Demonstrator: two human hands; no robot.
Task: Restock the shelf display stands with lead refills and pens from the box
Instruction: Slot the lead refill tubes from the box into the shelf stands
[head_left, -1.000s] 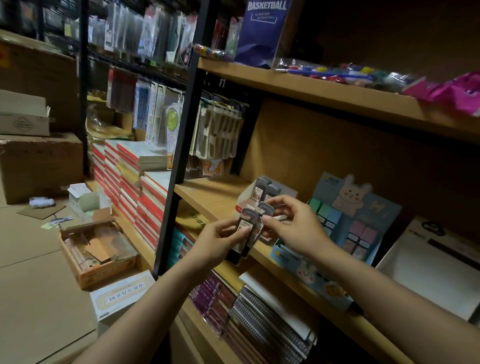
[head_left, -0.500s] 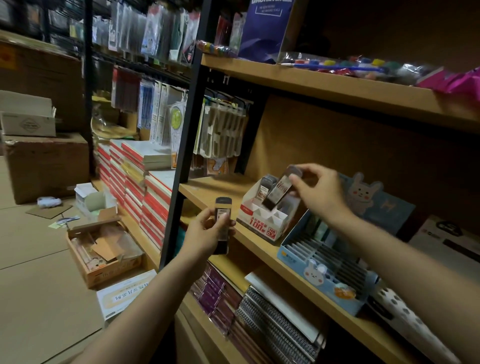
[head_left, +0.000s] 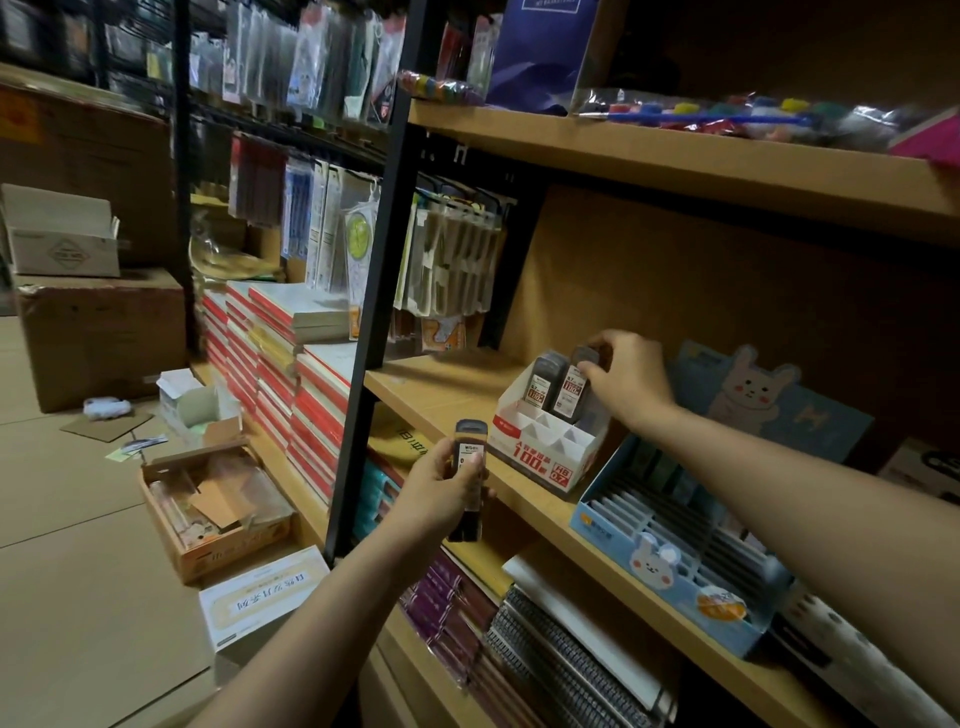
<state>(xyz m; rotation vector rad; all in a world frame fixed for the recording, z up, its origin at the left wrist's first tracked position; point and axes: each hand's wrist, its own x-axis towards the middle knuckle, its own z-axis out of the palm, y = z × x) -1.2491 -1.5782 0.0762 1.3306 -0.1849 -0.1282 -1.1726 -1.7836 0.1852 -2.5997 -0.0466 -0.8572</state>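
Two hands restocking lead refills at a wooden shelf.

The right hand (head_left: 628, 376) pinches a refill case (head_left: 574, 387) standing in the far row of the white stand (head_left: 540, 452), just beside another case (head_left: 543, 384). The left hand (head_left: 441, 491) grips a dark case (head_left: 469, 480) upright, nearer, in front of the shelf (head_left: 441, 384). A blue rabbit stand (head_left: 670, 566) sits to the right.

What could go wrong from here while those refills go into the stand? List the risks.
1. The right hand is seating a dark lead refill case in the back row of the white-and-red cardboard display stand; the light stand might slide or tip backward.
2. The left hand has its grip on a stack of dark refill cases held out past the wooden shelf edge; one slipping would likely fall to the floor.
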